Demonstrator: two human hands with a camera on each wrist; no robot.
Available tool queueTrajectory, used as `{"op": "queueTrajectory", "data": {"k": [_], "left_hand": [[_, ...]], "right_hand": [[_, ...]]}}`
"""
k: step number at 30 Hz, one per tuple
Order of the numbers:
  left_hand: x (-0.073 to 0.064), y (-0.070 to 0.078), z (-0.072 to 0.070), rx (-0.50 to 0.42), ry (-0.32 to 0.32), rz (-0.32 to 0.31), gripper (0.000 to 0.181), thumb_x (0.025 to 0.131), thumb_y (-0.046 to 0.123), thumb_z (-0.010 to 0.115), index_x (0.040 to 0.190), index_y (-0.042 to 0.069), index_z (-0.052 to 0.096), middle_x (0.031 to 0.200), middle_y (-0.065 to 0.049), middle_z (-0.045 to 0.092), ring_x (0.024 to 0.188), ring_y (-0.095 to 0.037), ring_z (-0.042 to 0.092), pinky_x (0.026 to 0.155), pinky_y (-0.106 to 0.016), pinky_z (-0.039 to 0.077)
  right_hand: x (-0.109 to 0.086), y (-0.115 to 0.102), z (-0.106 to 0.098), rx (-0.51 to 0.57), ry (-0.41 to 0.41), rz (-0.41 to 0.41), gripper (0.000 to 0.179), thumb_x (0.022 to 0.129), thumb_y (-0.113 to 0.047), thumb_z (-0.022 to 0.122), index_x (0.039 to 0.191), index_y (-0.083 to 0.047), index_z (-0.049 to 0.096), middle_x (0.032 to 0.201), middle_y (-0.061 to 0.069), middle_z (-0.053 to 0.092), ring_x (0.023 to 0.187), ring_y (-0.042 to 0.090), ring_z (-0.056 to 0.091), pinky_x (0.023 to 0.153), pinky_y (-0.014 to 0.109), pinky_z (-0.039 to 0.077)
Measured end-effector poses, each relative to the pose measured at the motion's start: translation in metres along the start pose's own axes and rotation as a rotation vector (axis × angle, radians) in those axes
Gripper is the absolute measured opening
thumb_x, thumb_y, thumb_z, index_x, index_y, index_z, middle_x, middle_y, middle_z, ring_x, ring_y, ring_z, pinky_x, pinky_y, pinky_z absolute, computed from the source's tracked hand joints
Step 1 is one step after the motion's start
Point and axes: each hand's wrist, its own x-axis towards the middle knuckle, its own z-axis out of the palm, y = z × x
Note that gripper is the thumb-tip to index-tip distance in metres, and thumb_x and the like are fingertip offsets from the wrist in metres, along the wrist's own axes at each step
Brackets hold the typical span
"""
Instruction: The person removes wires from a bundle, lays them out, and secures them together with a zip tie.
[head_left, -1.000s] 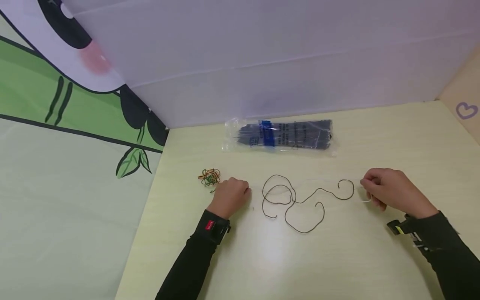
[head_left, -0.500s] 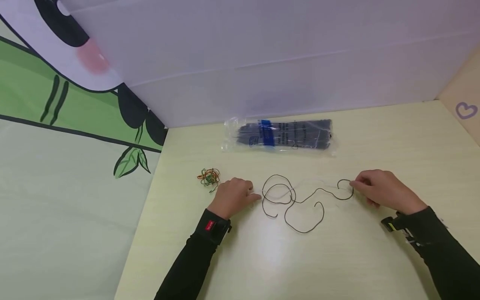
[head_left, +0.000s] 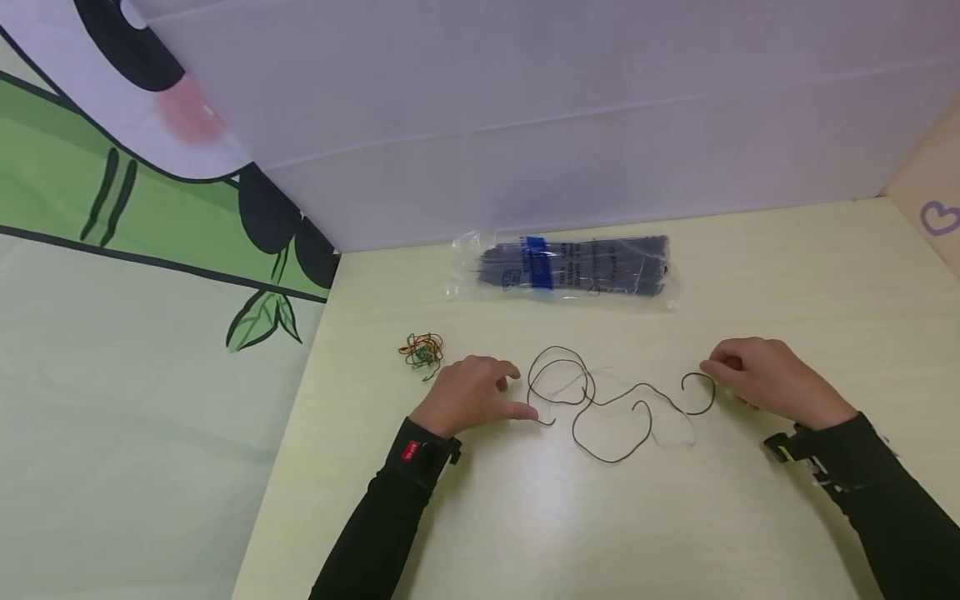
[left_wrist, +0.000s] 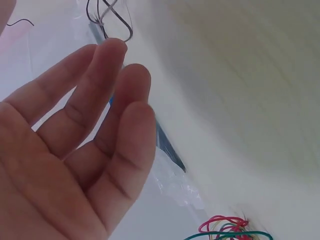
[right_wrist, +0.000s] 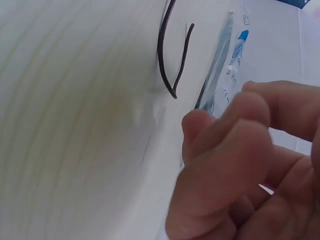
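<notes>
A thin dark brown wire (head_left: 611, 461) lies in loops and curls on the table between my hands. Across it runs a faint, clear strand (head_left: 675, 446). My left hand (head_left: 472, 392) is left of the loops, thumb and fingers spread apart, the thumb tip overlapping the wire's lower left end. The left wrist view shows nothing between its bent, relaxed fingers (left_wrist: 132, 135). My right hand (head_left: 783, 383) is beside the wire's right-hand curl, fingers loosely bent. In the right wrist view the brown wire (right_wrist: 161, 55) stands apart from its fingertips, and no held thing shows.
A small tangle of orange and green wire (head_left: 422, 350) lies behind and left of my left hand. A clear plastic bag of dark, thin strips (head_left: 600, 265) lies at the back of the table (head_left: 817, 275), before a pale cloth wall (head_left: 562, 125).
My right hand has moved left to the wire's curl. My left hand has spread its thumb and fingers. The clear strand, earlier stretched between the hands, now lies loosely across the wire.
</notes>
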Motion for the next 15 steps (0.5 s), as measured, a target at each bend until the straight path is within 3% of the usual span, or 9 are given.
{"op": "queueTrajectory", "data": {"k": [3,5,8,10,12,13,15], "left_hand": [[-0.004,0.001,0.0,-0.002,0.018,0.021,0.065,0.07,0.075,0.068,0.111,0.024,0.072,0.089,0.011,0.07,0.083,-0.007,0.063,0.066,-0.025,0.049],[-0.007,-0.002,-0.002,-0.001,0.085,0.041,0.057,0.077,0.068,0.068,0.108,0.021,0.073,0.087,0.008,0.071,0.08,-0.008,0.063,0.065,-0.025,0.05],[-0.011,-0.016,-0.012,0.04,0.293,0.026,0.035,0.088,0.045,0.07,0.105,0.014,0.075,0.092,0.0,0.071,0.082,-0.016,0.064,0.067,-0.029,0.053],[-0.015,-0.029,-0.023,0.095,0.437,-0.031,0.023,0.09,0.026,0.071,0.106,0.01,0.074,0.1,-0.008,0.07,0.088,-0.026,0.063,0.072,-0.036,0.053],[-0.019,-0.044,-0.032,0.157,0.522,-0.108,0.024,0.088,0.014,0.07,0.111,0.007,0.073,0.113,-0.015,0.066,0.096,-0.035,0.061,0.078,-0.044,0.053],[-0.021,-0.05,-0.035,0.186,0.528,-0.146,0.028,0.086,0.011,0.069,0.114,0.007,0.071,0.118,-0.018,0.063,0.098,-0.039,0.06,0.079,-0.047,0.053],[-0.024,-0.059,-0.041,0.188,0.474,-0.202,0.04,0.084,0.008,0.065,0.124,0.007,0.066,0.131,-0.023,0.056,0.098,-0.044,0.06,0.079,-0.052,0.052]], "right_hand": [[-0.003,-0.001,-0.001,0.002,0.01,-0.009,0.022,0.099,-0.034,0.057,0.096,-0.015,0.068,0.064,-0.002,0.055,0.052,0.01,0.049,0.055,0.026,0.037],[-0.004,-0.003,-0.001,0.003,0.016,-0.02,0.024,0.099,-0.034,0.057,0.098,-0.014,0.069,0.065,-0.001,0.056,0.052,0.01,0.049,0.055,0.026,0.037],[-0.006,-0.004,-0.003,0.001,0.025,-0.036,0.026,0.1,-0.035,0.055,0.1,-0.013,0.069,0.067,-0.001,0.058,0.053,0.009,0.049,0.054,0.026,0.037],[-0.007,-0.005,-0.005,-0.002,0.031,-0.04,0.026,0.1,-0.036,0.055,0.1,-0.013,0.069,0.068,-0.001,0.058,0.053,0.009,0.049,0.054,0.026,0.037],[-0.008,-0.006,-0.006,-0.002,0.035,-0.042,0.025,0.1,-0.035,0.055,0.099,-0.014,0.069,0.068,0.0,0.059,0.052,0.009,0.049,0.055,0.026,0.037],[-0.009,-0.007,-0.006,-0.003,0.038,-0.042,0.025,0.1,-0.035,0.055,0.099,-0.014,0.069,0.068,-0.001,0.059,0.052,0.008,0.05,0.055,0.025,0.038],[-0.01,-0.007,-0.007,-0.002,0.04,-0.045,0.023,0.1,-0.034,0.055,0.099,-0.015,0.068,0.068,0.0,0.058,0.052,0.008,0.05,0.055,0.025,0.038]]}}
